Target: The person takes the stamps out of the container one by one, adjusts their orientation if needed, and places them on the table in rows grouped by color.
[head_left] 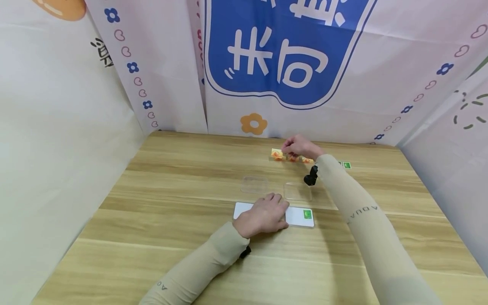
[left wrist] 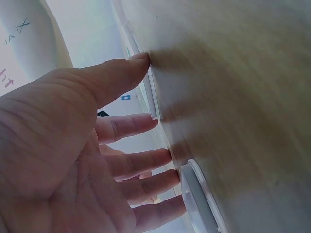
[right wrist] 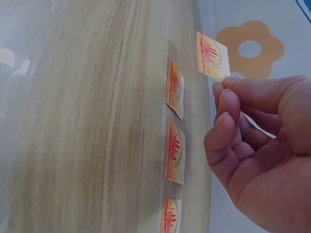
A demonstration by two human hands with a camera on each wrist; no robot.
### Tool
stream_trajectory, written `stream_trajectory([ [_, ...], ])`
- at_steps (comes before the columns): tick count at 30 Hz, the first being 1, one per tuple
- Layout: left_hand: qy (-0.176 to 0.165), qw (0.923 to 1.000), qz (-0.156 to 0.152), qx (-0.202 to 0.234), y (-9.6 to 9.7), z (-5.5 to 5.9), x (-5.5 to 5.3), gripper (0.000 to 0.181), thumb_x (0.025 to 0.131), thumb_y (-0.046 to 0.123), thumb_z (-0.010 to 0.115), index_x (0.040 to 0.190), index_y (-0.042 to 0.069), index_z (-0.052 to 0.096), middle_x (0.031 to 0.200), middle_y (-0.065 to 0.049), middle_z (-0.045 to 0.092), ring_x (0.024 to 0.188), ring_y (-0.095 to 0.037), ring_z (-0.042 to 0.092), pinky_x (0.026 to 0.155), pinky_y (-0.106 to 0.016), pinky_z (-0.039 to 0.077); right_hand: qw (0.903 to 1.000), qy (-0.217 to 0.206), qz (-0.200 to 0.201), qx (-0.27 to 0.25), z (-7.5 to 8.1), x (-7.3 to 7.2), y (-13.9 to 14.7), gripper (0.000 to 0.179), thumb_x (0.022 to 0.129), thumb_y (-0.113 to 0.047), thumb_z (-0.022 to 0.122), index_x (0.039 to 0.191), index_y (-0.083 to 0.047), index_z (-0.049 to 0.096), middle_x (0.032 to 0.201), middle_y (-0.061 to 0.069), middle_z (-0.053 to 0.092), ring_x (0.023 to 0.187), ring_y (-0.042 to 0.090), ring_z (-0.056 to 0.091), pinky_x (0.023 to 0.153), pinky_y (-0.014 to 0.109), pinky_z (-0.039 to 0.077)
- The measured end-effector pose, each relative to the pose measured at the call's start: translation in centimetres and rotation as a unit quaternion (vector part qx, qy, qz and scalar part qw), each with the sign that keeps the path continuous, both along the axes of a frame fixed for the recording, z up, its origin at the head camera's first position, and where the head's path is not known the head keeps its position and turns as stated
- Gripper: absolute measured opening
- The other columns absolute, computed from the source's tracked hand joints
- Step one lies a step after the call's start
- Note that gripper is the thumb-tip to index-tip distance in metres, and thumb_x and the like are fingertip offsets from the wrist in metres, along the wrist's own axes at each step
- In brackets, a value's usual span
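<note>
On the bench (head_left: 152,203), the white card (head_left: 294,217) already bears a green stamp (head_left: 307,214); beyond it, the right hand (head_left: 301,147) pinches an orange stamp (right wrist: 212,56), others (right wrist: 174,151) unplaced; left hand (head_left: 265,214) at its edge, fingers apart.

Letters resembling "AQUA" mark the beige fabric right sleeve (head_left: 367,224); seemingly "120", an orange-and-white rectangular paper stamp (right wrist: 174,153); white Chinese characters, a blue printed cloth panel (head_left: 278,40).

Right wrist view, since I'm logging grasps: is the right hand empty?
No, the right hand pinches an orange stamp near one corner.
</note>
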State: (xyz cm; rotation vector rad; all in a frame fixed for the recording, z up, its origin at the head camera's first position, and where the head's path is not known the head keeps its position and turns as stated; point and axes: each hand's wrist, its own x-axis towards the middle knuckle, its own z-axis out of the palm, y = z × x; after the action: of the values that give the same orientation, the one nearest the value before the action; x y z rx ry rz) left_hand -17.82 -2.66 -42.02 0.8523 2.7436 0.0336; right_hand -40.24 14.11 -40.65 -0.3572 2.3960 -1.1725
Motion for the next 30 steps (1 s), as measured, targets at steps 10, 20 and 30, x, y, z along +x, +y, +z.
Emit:
stream_trajectory([
  [10,-0.004,1.0,0.001,0.005,-0.1,-0.1,-0.1,0.048,0.094,0.049,0.06,0.129,0.017,0.054,0.137,-0.006,0.05,0.133,-0.025,0.045,0.102,-0.044,0.047,0.9999,-0.015,0.005,-0.002,-1.3,-1.0,-1.4,0.016,0.094,-0.008,0.063,0.103,0.005,0.067,0.073,0.005,0.06,0.062,0.013,0.051,0.058,0.025,0.043],
  [20,-0.008,0.9999,0.002,0.006,-0.1,-0.1,-0.1,0.051,0.094,0.05,0.06,0.133,0.017,0.053,0.141,-0.008,0.048,0.138,-0.028,0.041,0.106,-0.045,0.044,0.9997,-0.023,0.001,0.001,-1.9,-1.7,-2.1,0.016,0.094,-0.009,0.063,0.105,0.002,0.069,0.076,0.006,0.064,0.058,0.012,0.052,0.055,0.025,0.044],
  [30,-0.005,1.0,0.002,0.0,-0.2,-0.1,0.0,0.05,0.094,0.05,0.06,0.131,0.018,0.054,0.138,-0.007,0.05,0.136,-0.027,0.042,0.105,-0.043,0.046,0.9996,-0.027,0.003,-0.011,-1.7,-2.0,-2.3,0.02,0.095,-0.008,0.062,0.11,0.003,0.067,0.081,0.008,0.066,0.06,0.012,0.053,0.056,0.025,0.044],
])
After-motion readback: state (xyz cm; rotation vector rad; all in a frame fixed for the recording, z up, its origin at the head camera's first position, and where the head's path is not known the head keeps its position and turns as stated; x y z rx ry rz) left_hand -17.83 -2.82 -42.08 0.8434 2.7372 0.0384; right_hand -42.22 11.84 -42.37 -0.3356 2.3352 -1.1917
